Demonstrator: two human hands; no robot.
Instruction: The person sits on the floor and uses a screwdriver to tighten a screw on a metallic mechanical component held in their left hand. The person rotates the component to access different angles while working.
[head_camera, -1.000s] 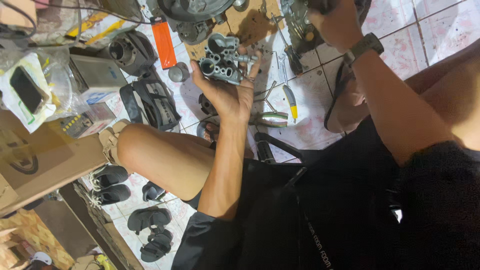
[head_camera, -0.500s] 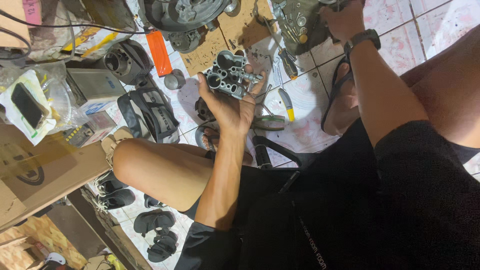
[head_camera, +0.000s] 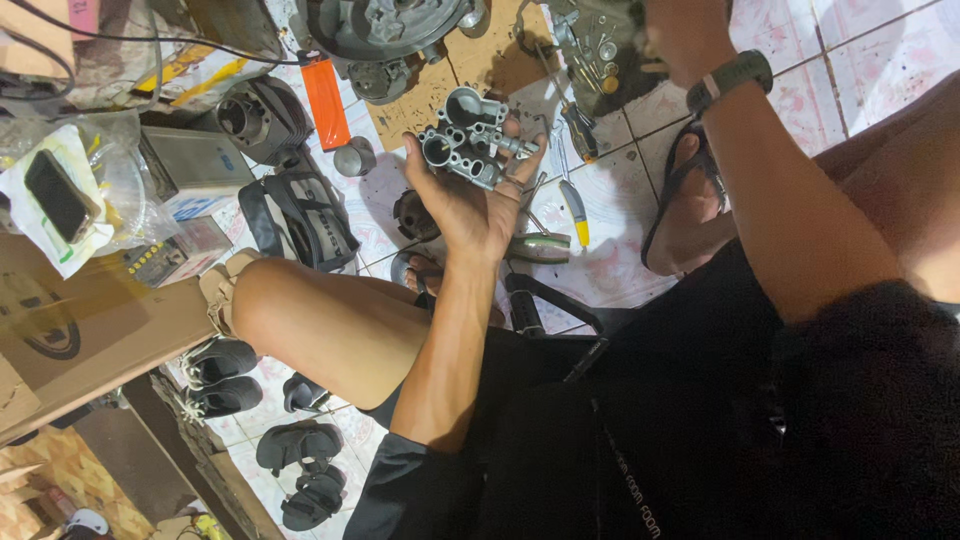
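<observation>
Sitting on the tiled floor (head_camera: 610, 270), the person works with 2 bare hands over a scatter of engine parts. 1 metal carburetor body (head_camera: 470, 148) rests in the left hand (head_camera: 468, 205), which is turned palm up, the fingers loosely curled and about half open, cradling the part from below with the thumb (head_camera: 418, 165) against its side rather than clamped tight. The carburetor is held in the air above a sheet of brown cardboard (head_camera: 500, 55) and near 1 small metal cup (head_camera: 353, 157). The right hand (head_camera: 685, 35) is up at the top edge, wearing 1 dark wrist band (head_camera: 728, 78); its fingers are cut off by the frame, so I cannot tell how open they are or what they touch. On the floor I count 1 orange lighter-shaped piece (head_camera: 326, 102), 1 ribbed engine cylinder (head_camera: 262, 118), 1 round engine casing (head_camera: 385, 30), 1 yellow-handled tool (head_camera: 572, 205) and 1 dark bag (head_camera: 298, 215). Down at the lower left lie 2 dark sandals (head_camera: 305, 470) and 2 shoes (head_camera: 220, 375).
</observation>
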